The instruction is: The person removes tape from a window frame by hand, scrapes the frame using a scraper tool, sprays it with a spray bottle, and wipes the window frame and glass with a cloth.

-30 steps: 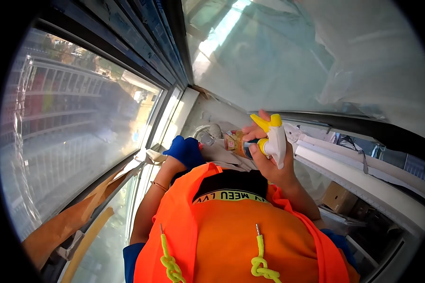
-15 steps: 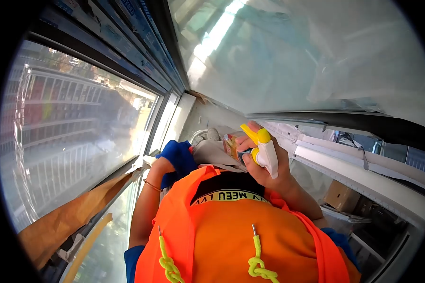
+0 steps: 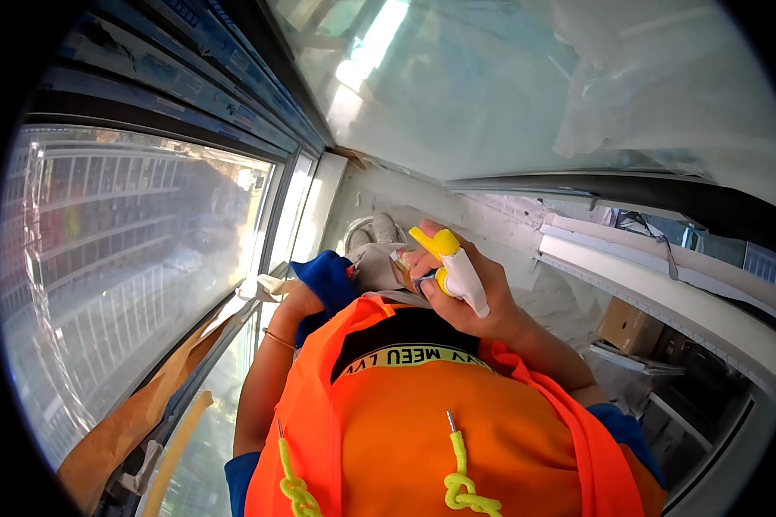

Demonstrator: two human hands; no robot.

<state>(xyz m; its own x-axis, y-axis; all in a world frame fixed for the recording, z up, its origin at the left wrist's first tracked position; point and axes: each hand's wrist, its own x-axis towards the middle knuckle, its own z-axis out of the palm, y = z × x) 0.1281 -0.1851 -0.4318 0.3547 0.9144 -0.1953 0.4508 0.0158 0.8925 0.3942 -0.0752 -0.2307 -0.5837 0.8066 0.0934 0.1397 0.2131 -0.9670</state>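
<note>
In the head view, my right hand [image 3: 494,297] is wrapped round the neck of a spray bottle [image 3: 464,280] in front of my chest. Its head is white, with a yellow nozzle and a yellow trigger; part of a colourful label shows past my fingers. A bunched blue cloth [image 3: 326,280] is in my left hand [image 3: 298,308], close to the window frame, and it hides most of those fingers. Something small and red shows at the cloth's edge. Both hands are near waist height, apart from each other.
A window pane [image 3: 138,250] stands on my left, with torn brown paper [image 3: 151,405] along its lower frame. A large glass panel [image 3: 491,95] rises ahead. To the right are a white ledge [image 3: 655,284] and a cardboard box [image 3: 629,327]. My shoes [image 3: 373,231] are on the pale floor.
The view has shifted slightly, showing more of the floor and both shoes. The spray bottle and right hand appear a little further left. Both hands keep their holds.
</note>
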